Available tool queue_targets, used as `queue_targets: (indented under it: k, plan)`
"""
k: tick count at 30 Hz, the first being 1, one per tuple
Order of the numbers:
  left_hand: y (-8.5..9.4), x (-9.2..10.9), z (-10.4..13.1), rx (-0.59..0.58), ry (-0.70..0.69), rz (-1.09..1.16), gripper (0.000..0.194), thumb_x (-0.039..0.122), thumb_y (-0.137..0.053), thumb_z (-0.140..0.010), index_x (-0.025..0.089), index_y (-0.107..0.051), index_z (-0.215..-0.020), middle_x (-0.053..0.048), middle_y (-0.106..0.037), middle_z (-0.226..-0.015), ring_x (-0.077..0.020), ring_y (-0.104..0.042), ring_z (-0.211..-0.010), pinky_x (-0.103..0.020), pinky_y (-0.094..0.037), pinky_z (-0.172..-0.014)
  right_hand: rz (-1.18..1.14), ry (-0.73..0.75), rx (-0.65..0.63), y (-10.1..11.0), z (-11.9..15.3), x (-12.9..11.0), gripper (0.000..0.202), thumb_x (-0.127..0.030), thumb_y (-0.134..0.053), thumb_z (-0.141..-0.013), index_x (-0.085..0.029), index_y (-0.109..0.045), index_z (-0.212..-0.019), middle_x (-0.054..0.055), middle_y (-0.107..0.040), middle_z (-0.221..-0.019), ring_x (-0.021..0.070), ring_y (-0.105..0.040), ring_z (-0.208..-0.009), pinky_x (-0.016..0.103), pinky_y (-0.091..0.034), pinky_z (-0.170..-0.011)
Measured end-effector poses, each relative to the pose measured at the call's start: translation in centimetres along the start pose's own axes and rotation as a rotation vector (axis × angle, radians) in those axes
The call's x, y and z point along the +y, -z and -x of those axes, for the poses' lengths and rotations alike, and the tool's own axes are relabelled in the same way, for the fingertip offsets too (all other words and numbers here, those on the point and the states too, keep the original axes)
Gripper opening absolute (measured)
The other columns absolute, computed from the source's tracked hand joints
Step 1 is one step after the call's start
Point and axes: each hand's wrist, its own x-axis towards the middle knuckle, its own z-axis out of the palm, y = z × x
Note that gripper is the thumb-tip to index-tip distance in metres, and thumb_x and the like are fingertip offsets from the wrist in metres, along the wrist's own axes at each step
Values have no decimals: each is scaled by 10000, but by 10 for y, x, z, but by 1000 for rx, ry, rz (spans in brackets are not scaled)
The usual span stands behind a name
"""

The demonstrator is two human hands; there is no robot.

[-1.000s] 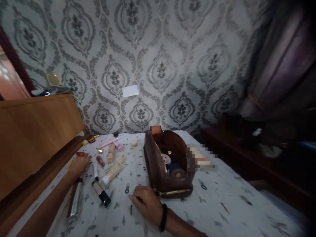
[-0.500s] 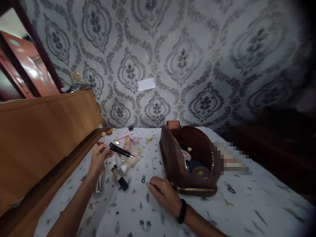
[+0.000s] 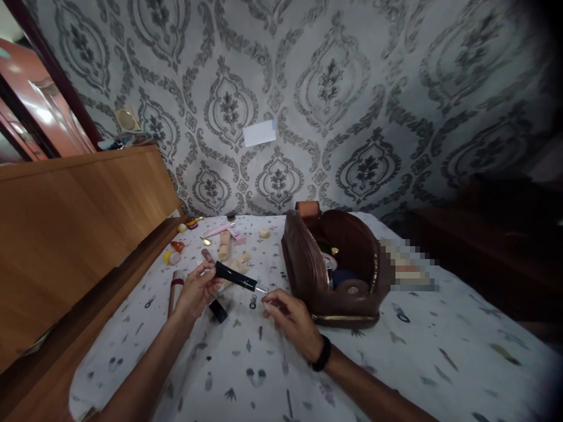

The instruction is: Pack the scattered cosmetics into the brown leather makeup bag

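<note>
Cloth (image 3: 229, 358), white with small printed figures, spread beneath everything in front of me. On its right side stood the brown bag (image 3: 300, 266), unzipped and gaping, its walls holding themselves up. My left hand (image 3: 196, 291) pinched the far-left end of a black tube (image 3: 237, 277) between thumb and fingers. My right hand (image 3: 297, 323) was half curled, thumb and forefinger narrow at the tube's other end; whether they had closed on it I could not tell. The tube hung above the cloth, left of the bag, sloping down to the right. I judged it light and fairly stiff, its glossy skin a little slippery, so the middle of the barrel seemed a sure place for a grip. Left of my left hand lay a dark-red-banded cylinder (image 3: 174, 298); farther off stretched a peach tube (image 3: 224, 245), contents hidden. Down inside the bag I made out something dark blue (image 3: 343, 278) and a gold knob (image 3: 335, 251). Smallest was the black tube's clear tip (image 3: 261, 289), perhaps its most fragile part, better spared any squeeze.
</note>
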Motion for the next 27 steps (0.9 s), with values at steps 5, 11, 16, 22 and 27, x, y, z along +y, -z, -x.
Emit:
queue_targets:
  k: [5,11,16,22,27]
  plan:
    - [-2,-14,13,-80,85,-26,317,109,-661,-784,157,-605,-1092,5,-664,-639,-95,-659,-550,-153,-557,-535,-271,-48,112,-4,0,5,370,-511,-610,-818,-222,-399,-724,-14,-573,-690,115,-571,-552,212,-437,-438]
    - [-16,-30,32,-188,236,-46,254,161,-737,-732,97,-682,-972,-39,-673,-625,-102,-638,-524,-156,-536,-511,-358,-111,153,-7,1,3,440,-526,-665,-768,-246,-326,-748,-63,-508,-610,106,-531,-462,215,-409,-398]
    - [-37,-47,51,-296,331,31,340,222,-796,-676,111,-672,-973,-22,-666,-655,-83,-614,-534,-147,-505,-526,-69,29,131,-8,10,1,328,-487,-595,-836,-213,-511,-995,49,-630,-887,187,-635,-741,317,-528,-628]
    - [-37,-53,55,-458,218,-358,443,480,-657,-781,185,-560,-1096,-1,-613,-647,-138,-588,-518,-212,-447,-476,169,176,87,-4,11,-5,289,-438,-479,-917,-185,-593,-995,109,-632,-1088,237,-589,-1035,397,-452,-927]
    - [-41,-20,66,-364,-342,-877,342,387,-535,-891,237,-561,-1198,-23,-586,-831,-153,-559,-719,-225,-440,-618,171,96,30,-3,10,-10,261,-391,-421,-946,-188,-539,-1061,50,-650,-879,191,-603,-806,315,-467,-771]
